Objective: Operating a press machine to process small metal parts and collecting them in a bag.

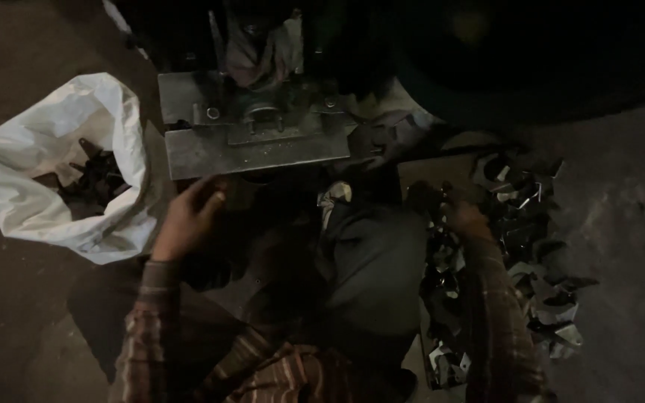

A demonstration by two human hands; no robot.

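Note:
The scene is dim. My left hand (192, 216) hovers just below the front edge of a grey metal press plate (255, 149), fingers curled; whether it holds a piece is hidden. My right hand (466, 216) reaches into a heap of small shiny bent metal pieces (528, 246) on the right and closes on some of them. Both arms wear striped sleeves. My lap in dark cloth lies between the hands.
A white plastic sack (61, 172) with dark metal pieces inside sits open at the left. The press's bolts and fittings (259, 112) stand behind the plate. Dark ground surrounds everything; a large dark shape fills the upper right.

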